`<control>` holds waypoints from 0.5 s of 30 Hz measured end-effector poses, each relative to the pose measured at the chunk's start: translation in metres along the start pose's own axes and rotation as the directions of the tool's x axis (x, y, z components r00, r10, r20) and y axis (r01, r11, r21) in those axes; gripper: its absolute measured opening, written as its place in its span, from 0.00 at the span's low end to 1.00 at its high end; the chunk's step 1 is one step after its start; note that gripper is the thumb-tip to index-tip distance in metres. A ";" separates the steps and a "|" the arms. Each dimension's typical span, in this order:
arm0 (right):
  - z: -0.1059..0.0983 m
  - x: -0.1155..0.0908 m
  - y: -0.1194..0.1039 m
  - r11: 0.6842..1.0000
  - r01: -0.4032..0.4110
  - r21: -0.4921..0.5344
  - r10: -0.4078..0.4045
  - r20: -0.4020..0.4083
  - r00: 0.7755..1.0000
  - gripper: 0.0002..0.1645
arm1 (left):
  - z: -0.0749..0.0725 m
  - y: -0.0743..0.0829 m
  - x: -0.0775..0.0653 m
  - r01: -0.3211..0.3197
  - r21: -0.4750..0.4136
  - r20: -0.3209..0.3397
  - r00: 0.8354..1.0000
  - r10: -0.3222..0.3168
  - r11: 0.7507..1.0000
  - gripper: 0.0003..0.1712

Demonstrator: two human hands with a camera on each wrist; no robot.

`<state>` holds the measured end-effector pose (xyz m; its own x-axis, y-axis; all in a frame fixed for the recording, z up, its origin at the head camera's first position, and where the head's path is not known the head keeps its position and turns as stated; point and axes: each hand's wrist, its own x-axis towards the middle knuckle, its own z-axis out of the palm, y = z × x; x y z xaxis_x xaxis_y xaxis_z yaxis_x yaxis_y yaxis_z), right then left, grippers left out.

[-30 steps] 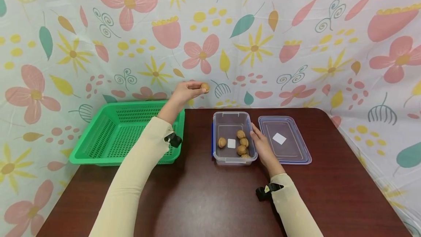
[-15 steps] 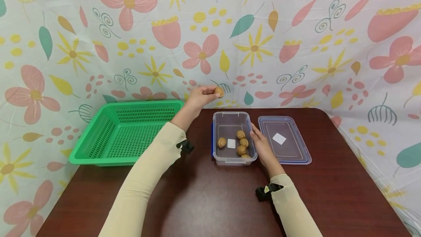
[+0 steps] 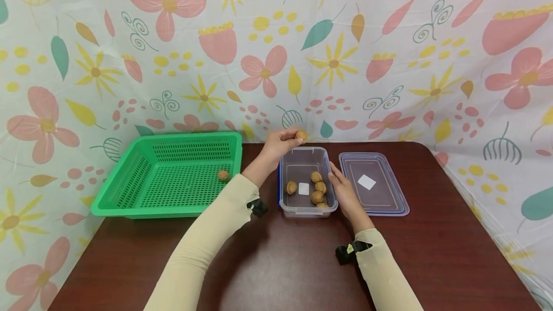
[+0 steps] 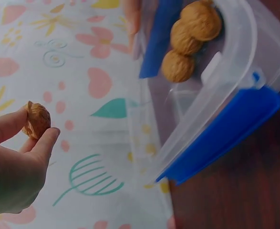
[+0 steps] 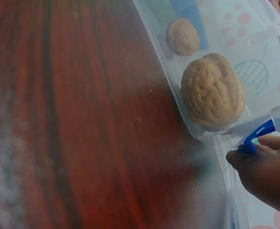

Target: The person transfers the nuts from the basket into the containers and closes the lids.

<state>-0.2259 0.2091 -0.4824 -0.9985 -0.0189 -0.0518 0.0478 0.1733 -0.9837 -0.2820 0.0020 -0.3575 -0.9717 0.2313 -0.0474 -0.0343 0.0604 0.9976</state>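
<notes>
Green basket (image 3: 138, 211) now shows us a loose walnut (image 3: 223, 175) near its right side; 0.5 s ago the left arm (image 3: 211, 229) was blocking that spot. That's a side effect of the bigger change: the left hand (image 3: 278, 145) has swung over to the right, its fingers pinching a held walnut (image 3: 301, 136) right by the far rim of the box (image 3: 308, 210). We can't judge how high it is, but it's not inside, so we'd call the carry mostly done and the placing not done.

The box hasn't budged, and we count the same 5 walnuts (image 3: 317, 197) in it. Right hand (image 3: 347, 198) is also where it was, against the right side by a blue clip (image 5: 263, 131); can't tell if those fingers grip or just press. Should keep things steady, we reckon. Lid (image 3: 384, 196) lies flat on the table (image 3: 276, 272), to the right.
</notes>
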 end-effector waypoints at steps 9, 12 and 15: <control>0.000 -0.001 -0.001 1.000 -0.009 0.014 0.009 -0.004 1.000 0.31 | 0.022 -0.032 0.005 0.042 -0.040 -0.055 0.998 -0.044 0.998 0.22; 0.000 0.000 0.000 1.000 -0.010 0.020 0.010 -0.003 1.000 0.31 | 0.029 -0.043 0.004 0.055 -0.049 -0.076 0.995 -0.059 0.997 0.21; 0.000 -0.001 -0.001 1.000 -0.014 0.016 0.014 -0.001 1.000 0.31 | 0.036 -0.054 0.005 0.075 -0.052 -0.087 0.993 -0.079 0.996 0.21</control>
<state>-0.2254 0.2088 -0.4816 -0.9977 -0.0157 -0.0657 0.0624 0.1579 -0.9855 -0.2762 0.0351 -0.4134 -0.9826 0.1403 -0.1218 -0.1191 0.0275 0.9925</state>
